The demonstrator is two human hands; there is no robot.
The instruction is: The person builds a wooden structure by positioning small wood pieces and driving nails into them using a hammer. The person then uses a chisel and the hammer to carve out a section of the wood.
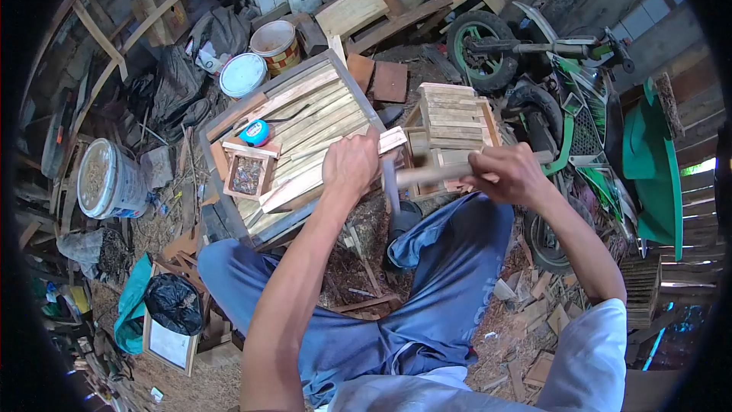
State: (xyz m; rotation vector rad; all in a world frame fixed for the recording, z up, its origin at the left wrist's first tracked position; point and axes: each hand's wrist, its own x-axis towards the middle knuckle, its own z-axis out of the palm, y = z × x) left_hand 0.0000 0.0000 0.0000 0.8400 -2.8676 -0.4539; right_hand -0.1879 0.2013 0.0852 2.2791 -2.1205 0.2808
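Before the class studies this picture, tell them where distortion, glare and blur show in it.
Head view: wide-lens curvature, with black, rounded borders; head view: bright daylight through gaps in the plank wall at far right; head view: the hammer in the right hand looks smeared, probably by motion, while the left hand looks sharper.

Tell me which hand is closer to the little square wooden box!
Left. The left hand is on the pale wooden strip, to the right of the little square wooden box. The right hand holds the hammer, farther off to the right.
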